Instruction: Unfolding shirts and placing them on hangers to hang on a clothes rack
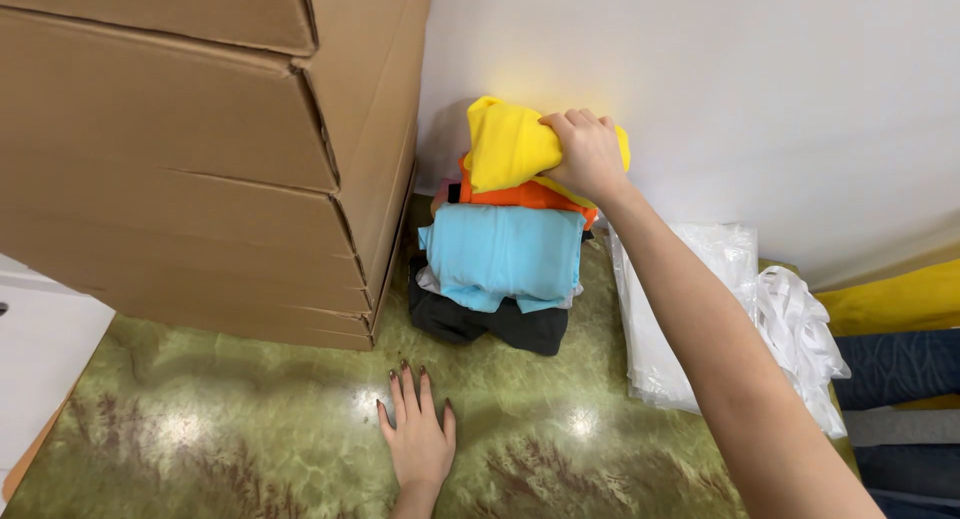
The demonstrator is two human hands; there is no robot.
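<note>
The right hand point(585, 151) closes tight around a soft, crumpled yellow cloth point(505, 144) topping a stack of folded clothes point(505, 264) at the far edge of the glossy green marbled table point(250, 439), beside stacked cardboard boxes point(190, 149). The left hand point(418, 434) lies flat, fingers spread, near its front edge. Crinkly clear plastic bags point(690, 279) sit right.

Home storage corner: cardboard boxes point(190, 149), folded clothes point(505, 254), plastic bags point(700, 279).

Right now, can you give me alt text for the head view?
The right hand grips a yellow cloth on top of a stack of folded clothes against a white wall. The left hand lies flat on the green marbled tabletop, beside stacked cardboard boxes.
</note>
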